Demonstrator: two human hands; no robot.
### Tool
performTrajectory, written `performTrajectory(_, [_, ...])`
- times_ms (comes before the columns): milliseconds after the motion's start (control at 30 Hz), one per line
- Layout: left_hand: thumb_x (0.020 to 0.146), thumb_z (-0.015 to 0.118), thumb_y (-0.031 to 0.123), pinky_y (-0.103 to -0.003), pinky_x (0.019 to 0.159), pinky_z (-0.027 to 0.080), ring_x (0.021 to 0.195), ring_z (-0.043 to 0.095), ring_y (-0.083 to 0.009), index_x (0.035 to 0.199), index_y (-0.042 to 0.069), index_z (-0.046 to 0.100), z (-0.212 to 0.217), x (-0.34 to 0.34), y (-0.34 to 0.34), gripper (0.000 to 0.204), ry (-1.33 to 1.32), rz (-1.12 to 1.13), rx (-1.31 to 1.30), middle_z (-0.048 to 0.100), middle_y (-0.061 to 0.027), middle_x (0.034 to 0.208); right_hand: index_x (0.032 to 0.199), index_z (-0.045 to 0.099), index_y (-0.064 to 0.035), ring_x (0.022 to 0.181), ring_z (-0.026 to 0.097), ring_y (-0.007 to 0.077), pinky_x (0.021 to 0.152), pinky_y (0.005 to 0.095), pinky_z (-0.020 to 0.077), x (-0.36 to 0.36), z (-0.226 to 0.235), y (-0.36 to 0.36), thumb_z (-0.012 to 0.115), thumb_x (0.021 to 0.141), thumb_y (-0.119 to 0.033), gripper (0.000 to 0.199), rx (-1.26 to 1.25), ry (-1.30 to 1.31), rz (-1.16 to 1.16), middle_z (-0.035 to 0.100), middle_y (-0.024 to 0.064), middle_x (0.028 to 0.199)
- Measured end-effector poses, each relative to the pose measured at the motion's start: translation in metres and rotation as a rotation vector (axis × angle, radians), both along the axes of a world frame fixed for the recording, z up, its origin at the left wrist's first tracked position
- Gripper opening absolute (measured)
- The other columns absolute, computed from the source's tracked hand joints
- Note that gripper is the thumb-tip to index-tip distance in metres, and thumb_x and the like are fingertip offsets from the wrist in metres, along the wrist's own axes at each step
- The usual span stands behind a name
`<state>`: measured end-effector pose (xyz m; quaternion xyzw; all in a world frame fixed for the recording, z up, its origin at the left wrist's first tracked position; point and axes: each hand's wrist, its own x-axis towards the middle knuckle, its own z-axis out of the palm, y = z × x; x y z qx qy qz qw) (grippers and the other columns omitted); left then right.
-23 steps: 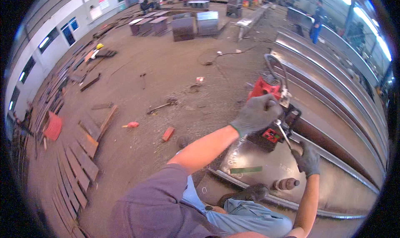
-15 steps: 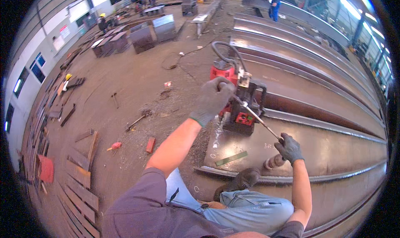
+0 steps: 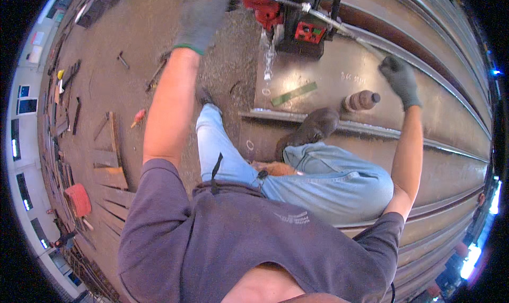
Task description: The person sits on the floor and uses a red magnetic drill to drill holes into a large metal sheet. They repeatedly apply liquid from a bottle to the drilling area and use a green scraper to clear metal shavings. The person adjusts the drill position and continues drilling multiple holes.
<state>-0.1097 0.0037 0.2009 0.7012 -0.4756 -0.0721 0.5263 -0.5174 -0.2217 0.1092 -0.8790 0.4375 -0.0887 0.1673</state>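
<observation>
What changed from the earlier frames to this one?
The left hand moved left, away from the red machine; the right hand moved right, so they are farther apart, near either end of the metal bar. The view tilted down. No letting go shows. The bottle and green strip stayed on the steel beam.

Gap over plate (image 3: 330,67) between bottle (image 3: 359,101) and machine (image 3: 310,33), rod (image 3: 342,27) barring far side

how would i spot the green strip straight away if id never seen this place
Start with the broad steel beam at the right, where the red-and-black machine sits. Just below that machine in the picture, left of the dark bottle, lies the green strip. It is slim and flat, whereas the bottle is rounded and capped.
</observation>
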Motion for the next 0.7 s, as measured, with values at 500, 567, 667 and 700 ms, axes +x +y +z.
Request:
performTrajectory(500, [0.091, 0.054, 0.063, -0.051, 0.091, 0.05, 0.107, 0.065, -0.0432, 0.115, 0.004, 0.068, -0.19, 0.092, 0.036, 0.065, -0.235, -0.061, 0.649, 0.068, -0.0278, 0.111, 0.118, 0.071, -0.0062, 0.102, 0.069, 0.0257, 0.088, 0.0356, 0.0537, 0.146, 0.144, 0.011, 0.053, 0.099, -0.01, 0.026, -0.521, -0.47, 0.464, 0.073, 0.0127, 0.109])
performTrajectory(567, [0.089, 0.056, 0.065, -0.051, 0.092, 0.05, 0.106, 0.066, -0.043, 0.115, 0.003, 0.068, -0.206, 0.086, 0.028, 0.067, -0.28, -0.158, 0.7, 0.069, -0.0273, 0.11, 0.112, 0.069, -0.0013, 0.083, 0.068, 0.0239, 0.074, 0.0351, 0.0545, 0.183, 0.13, 0.005, 0.059, 0.098, -0.015, 0.022, -0.035, -1.008, 0.454, 0.071, 0.0135, 0.096])
performTrajectory(667, [0.089, 0.056, 0.063, -0.051, 0.092, 0.051, 0.106, 0.066, -0.0421, 0.114, 0.004, 0.069, -0.217, 0.082, 0.022, 0.066, -0.368, -0.186, 0.861, 0.069, -0.0268, 0.111, 0.113, 0.066, 0.0019, 0.07, 0.067, 0.0209, 0.064, 0.0343, 0.0557, 0.233, 0.133, 0.074, 0.061, 0.099, -0.018, 0.025, -0.083, -1.157, 0.413, 0.068, 0.013, 0.09])
performTrajectory(700, [0.089, 0.056, 0.062, -0.051, 0.092, 0.051, 0.106, 0.067, -0.0418, 0.112, 0.003, 0.07, -0.216, 0.079, 0.016, 0.065, -0.354, -0.18, 0.868, 0.069, -0.0267, 0.111, 0.114, 0.065, 0.0018, 0.07, 0.067, 0.0202, 0.064, 0.0341, 0.056, 0.236, 0.137, 0.085, 0.06, 0.1, -0.018, 0.025, -0.131, -1.143, 0.444, 0.067, 0.0126, 0.091])
